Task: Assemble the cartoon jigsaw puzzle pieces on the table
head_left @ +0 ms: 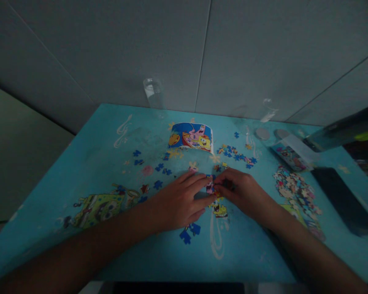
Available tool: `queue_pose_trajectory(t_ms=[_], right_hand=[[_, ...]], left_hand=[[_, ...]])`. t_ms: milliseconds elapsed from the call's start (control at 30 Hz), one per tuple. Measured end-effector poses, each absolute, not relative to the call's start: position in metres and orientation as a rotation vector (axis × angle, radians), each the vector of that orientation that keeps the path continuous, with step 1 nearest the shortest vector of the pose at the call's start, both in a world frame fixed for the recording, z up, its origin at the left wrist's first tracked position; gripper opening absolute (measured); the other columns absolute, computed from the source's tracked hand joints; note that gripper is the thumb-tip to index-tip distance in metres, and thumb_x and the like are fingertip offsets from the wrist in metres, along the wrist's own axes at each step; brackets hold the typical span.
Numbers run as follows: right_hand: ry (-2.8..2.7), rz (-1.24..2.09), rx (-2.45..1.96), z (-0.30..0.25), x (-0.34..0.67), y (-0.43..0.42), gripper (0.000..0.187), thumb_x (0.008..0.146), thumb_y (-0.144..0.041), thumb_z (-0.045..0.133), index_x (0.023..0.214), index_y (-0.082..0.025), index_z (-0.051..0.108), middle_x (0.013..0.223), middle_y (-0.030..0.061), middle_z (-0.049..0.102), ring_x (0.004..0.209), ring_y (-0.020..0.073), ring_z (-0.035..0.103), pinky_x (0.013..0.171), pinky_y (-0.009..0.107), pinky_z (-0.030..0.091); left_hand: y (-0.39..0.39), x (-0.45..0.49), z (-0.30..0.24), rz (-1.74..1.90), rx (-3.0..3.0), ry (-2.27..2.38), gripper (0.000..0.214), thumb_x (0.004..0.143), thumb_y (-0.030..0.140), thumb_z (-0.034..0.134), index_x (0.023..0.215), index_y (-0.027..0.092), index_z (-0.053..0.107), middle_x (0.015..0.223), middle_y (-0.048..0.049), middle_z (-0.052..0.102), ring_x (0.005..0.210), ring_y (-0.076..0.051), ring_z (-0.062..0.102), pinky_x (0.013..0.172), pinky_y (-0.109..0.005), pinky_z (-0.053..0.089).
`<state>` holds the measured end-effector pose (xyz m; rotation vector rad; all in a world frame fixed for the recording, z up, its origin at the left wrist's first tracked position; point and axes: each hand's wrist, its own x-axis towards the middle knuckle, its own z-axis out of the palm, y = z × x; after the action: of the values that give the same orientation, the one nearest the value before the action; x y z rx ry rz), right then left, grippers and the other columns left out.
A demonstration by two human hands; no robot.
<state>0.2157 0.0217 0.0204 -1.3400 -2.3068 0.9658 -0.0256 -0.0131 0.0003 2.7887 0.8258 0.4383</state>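
On the blue table, my left hand (184, 200) lies with its fingers stretched out, the tips touching a small joined section of jigsaw puzzle (219, 209) with a yellow cartoon figure on it. From the other side, my right hand (237, 190) pinches a small jigsaw piece (214, 183) at the section's upper edge; my fingers cover most of it. Close below my left hand are loose blue jigsaw pieces (185, 236). Beyond both hands, a curled picture card (191, 136) shows pink and yellow cartoon figures on blue.
More blue pieces (158, 184) are scattered to the left, with a row of pieces (237, 155) at the back right. A large pile of pieces (296, 192) lies near a dark phone-like slab (345, 200). Clear cylinders (155, 96) stand by the wall.
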Motion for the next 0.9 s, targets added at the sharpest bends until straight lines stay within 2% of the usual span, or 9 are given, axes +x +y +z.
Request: queue_pose_trajectory(t_ms=[267, 667, 900], right_hand=[[-2.330, 1.011, -1.267, 0.0207, 0.2209, 0.0238, 0.012, 0.093, -0.021, 0.064, 0.102, -0.024, 0.072, 0.096, 0.0029, 0.067, 0.083, 0.0161, 0.063, 0.076, 0.029, 0.048], [-2.259, 1.083, -1.313, 0.0203, 0.2202, 0.0253, 0.008, 0.093, -0.024, 0.064, 0.096, -0.023, 0.072, 0.084, 0.0004, 0.071, 0.072, 0.0147, 0.062, 0.067, 0.027, 0.046], [-2.192, 1.160, -1.304, 0.0208, 0.2207, 0.0245, 0.010, 0.094, -0.026, 0.063, 0.095, -0.023, 0.072, 0.088, 0.0005, 0.073, 0.078, 0.0157, 0.066, 0.072, 0.028, 0.049]], left_hand=[[-0.0130, -0.0263, -0.0015, 0.422, 2.781, 0.821, 0.047, 0.096, 0.029, 0.059, 0.142, 0.023, 0.053, 0.156, -0.0163, 0.039, 0.145, -0.034, 0.037, 0.122, -0.061, 0.028], [-0.0133, -0.0263, 0.0010, 0.453, 2.778, 0.808, 0.047, 0.096, 0.027, 0.059, 0.142, 0.022, 0.053, 0.154, -0.0168, 0.041, 0.144, -0.033, 0.038, 0.121, -0.060, 0.029], [-0.0135, -0.0259, 0.0004, 0.452, 2.772, 0.819, 0.048, 0.095, 0.027, 0.061, 0.142, 0.023, 0.053, 0.152, -0.0166, 0.042, 0.144, -0.033, 0.039, 0.120, -0.061, 0.030]])
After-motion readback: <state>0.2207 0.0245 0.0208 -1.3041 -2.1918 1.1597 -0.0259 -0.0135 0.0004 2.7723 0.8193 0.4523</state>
